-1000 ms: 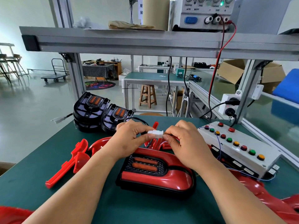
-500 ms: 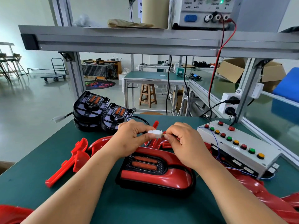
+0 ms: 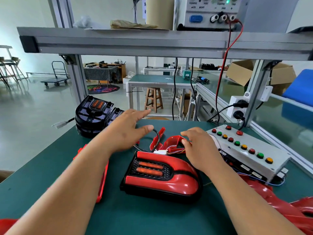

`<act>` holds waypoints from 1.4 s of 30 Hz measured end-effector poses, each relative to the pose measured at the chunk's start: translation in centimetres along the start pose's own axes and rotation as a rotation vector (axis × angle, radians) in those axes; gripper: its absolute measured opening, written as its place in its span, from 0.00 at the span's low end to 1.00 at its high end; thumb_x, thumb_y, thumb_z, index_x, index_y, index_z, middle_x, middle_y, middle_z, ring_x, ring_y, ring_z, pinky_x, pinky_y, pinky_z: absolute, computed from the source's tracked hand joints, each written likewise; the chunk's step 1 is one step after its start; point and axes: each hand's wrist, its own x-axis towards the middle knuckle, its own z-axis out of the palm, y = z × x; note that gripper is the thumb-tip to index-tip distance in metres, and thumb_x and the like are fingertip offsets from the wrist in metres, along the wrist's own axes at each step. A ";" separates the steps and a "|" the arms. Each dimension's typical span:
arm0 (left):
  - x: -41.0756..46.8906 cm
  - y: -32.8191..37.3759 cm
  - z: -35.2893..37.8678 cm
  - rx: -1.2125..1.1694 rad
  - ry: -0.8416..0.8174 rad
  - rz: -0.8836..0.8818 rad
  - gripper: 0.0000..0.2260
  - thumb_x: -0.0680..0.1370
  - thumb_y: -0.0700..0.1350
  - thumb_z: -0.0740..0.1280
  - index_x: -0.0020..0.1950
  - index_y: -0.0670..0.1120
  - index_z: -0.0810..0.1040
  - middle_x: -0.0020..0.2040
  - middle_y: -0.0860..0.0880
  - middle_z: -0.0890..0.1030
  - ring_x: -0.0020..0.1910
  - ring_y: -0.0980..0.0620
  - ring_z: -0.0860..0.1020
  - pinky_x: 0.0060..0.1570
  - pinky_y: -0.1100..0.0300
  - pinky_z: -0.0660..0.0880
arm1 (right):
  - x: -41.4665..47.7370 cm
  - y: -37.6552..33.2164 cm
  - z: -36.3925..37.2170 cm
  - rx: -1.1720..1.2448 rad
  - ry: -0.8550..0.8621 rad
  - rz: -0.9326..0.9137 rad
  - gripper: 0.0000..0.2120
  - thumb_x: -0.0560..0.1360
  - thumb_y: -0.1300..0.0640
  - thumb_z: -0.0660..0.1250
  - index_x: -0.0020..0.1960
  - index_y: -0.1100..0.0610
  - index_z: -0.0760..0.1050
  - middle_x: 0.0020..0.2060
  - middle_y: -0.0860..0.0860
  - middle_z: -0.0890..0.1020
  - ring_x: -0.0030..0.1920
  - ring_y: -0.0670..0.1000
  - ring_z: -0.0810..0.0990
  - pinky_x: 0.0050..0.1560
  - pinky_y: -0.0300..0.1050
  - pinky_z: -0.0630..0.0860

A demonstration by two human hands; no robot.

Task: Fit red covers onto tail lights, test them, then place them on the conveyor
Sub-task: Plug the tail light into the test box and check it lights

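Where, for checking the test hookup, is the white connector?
Head view, centre: white connector lies just behind the covered tail light, between left hand and right hand.

Factory assembly workshop. Green-matted workbench [image 3: 50, 167] under an aluminium-profile shelf [image 3: 152, 46] at 12 o'clock, bench power supply [image 3: 211, 12] at 1 with leads hanging. Push-button test box [image 3: 245, 150] at 3, stacked tail light housings [image 3: 91, 114] at 10. Behind: another bench [image 3: 160, 80] at 12, cardboard boxes [image 3: 240, 72] at 2, platform trolley [image 3: 55, 78] at 10.

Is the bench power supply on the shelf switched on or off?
On: a green indicator lamp glows on the power supply front panel.
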 end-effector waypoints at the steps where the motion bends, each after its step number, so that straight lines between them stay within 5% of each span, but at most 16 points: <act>1: -0.3 0.1 -0.7 -0.005 -0.008 -0.003 0.24 0.80 0.55 0.63 0.75 0.58 0.64 0.65 0.54 0.71 0.63 0.53 0.70 0.65 0.57 0.65 | 0.0 0.1 -0.2 0.002 0.020 0.002 0.13 0.79 0.58 0.62 0.62 0.57 0.77 0.58 0.53 0.78 0.61 0.52 0.74 0.64 0.42 0.64; 6: -0.8 0.0 -0.9 0.054 -0.197 -0.192 0.15 0.83 0.48 0.58 0.68 0.52 0.75 0.64 0.51 0.77 0.60 0.53 0.75 0.60 0.60 0.69 | -0.2 1.2 -0.8 -0.021 0.172 0.066 0.03 0.76 0.58 0.66 0.50 0.56 0.73 0.48 0.52 0.78 0.53 0.54 0.69 0.53 0.46 0.62; 8: -1.1 -0.4 0.2 0.069 -0.272 -0.242 0.15 0.84 0.48 0.56 0.68 0.49 0.75 0.63 0.49 0.78 0.56 0.52 0.75 0.56 0.62 0.68 | -0.2 1.8 -0.9 -0.078 0.128 0.174 0.07 0.77 0.55 0.65 0.48 0.56 0.67 0.46 0.53 0.76 0.54 0.57 0.68 0.51 0.47 0.60; 10: -1.6 -1.2 1.3 0.028 -0.281 -0.269 0.15 0.84 0.49 0.55 0.63 0.45 0.78 0.59 0.49 0.80 0.52 0.52 0.76 0.53 0.59 0.70 | 0.0 2.4 -0.6 -0.218 0.042 0.255 0.14 0.77 0.48 0.63 0.53 0.58 0.68 0.52 0.55 0.77 0.59 0.59 0.67 0.58 0.50 0.62; 11: -2.0 -1.7 1.9 -0.015 -0.272 -0.281 0.15 0.84 0.49 0.55 0.59 0.44 0.79 0.62 0.52 0.73 0.49 0.53 0.77 0.53 0.57 0.72 | 0.2 2.6 -0.5 -0.284 -0.012 0.280 0.19 0.78 0.44 0.60 0.57 0.59 0.69 0.58 0.55 0.76 0.62 0.59 0.65 0.61 0.51 0.63; 12: -2.3 -2.2 2.4 -0.070 -0.258 -0.300 0.16 0.84 0.49 0.55 0.55 0.43 0.79 0.46 0.46 0.81 0.42 0.53 0.76 0.50 0.55 0.74 | 0.3 2.8 -0.4 -0.331 -0.062 0.299 0.25 0.77 0.40 0.58 0.61 0.60 0.68 0.63 0.56 0.73 0.64 0.59 0.64 0.64 0.52 0.63; 13: -2.6 -2.5 2.8 -0.126 -0.239 -0.325 0.16 0.84 0.49 0.55 0.53 0.42 0.79 0.35 0.48 0.70 0.36 0.53 0.73 0.44 0.55 0.75 | 0.5 2.9 -0.4 -0.359 -0.103 0.316 0.29 0.77 0.37 0.56 0.64 0.60 0.67 0.67 0.56 0.70 0.66 0.59 0.62 0.66 0.52 0.62; 18: -3.7 -3.0 3.7 -0.329 -0.123 -0.420 0.13 0.84 0.46 0.54 0.59 0.54 0.78 0.36 0.52 0.78 0.31 0.55 0.74 0.26 0.65 0.72 | 1.2 3.8 -0.5 -0.405 -0.229 0.365 0.40 0.75 0.32 0.54 0.74 0.61 0.59 0.77 0.58 0.57 0.73 0.61 0.55 0.70 0.53 0.60; 20: -4.2 -3.0 4.0 -0.355 -0.095 -0.420 0.13 0.84 0.46 0.54 0.61 0.55 0.77 0.42 0.52 0.80 0.35 0.53 0.77 0.29 0.63 0.75 | 1.6 4.0 -0.6 -0.416 -0.255 0.369 0.41 0.74 0.31 0.55 0.74 0.61 0.59 0.77 0.58 0.55 0.73 0.62 0.55 0.69 0.53 0.60; 24: -4.9 -2.9 4.7 -0.369 -0.039 -0.405 0.14 0.84 0.47 0.53 0.62 0.56 0.76 0.49 0.49 0.82 0.50 0.44 0.82 0.50 0.50 0.80 | 2.2 4.3 -0.5 -0.438 -0.298 0.374 0.42 0.73 0.29 0.55 0.73 0.60 0.60 0.75 0.58 0.59 0.72 0.62 0.56 0.69 0.53 0.60; 42: -5.0 -3.4 6.0 -0.485 0.034 -0.421 0.14 0.85 0.46 0.52 0.62 0.57 0.74 0.47 0.50 0.79 0.50 0.41 0.81 0.50 0.45 0.79 | 1.6 4.2 0.2 -0.481 -0.241 0.356 0.42 0.72 0.29 0.54 0.71 0.62 0.63 0.66 0.56 0.67 0.65 0.60 0.63 0.64 0.51 0.64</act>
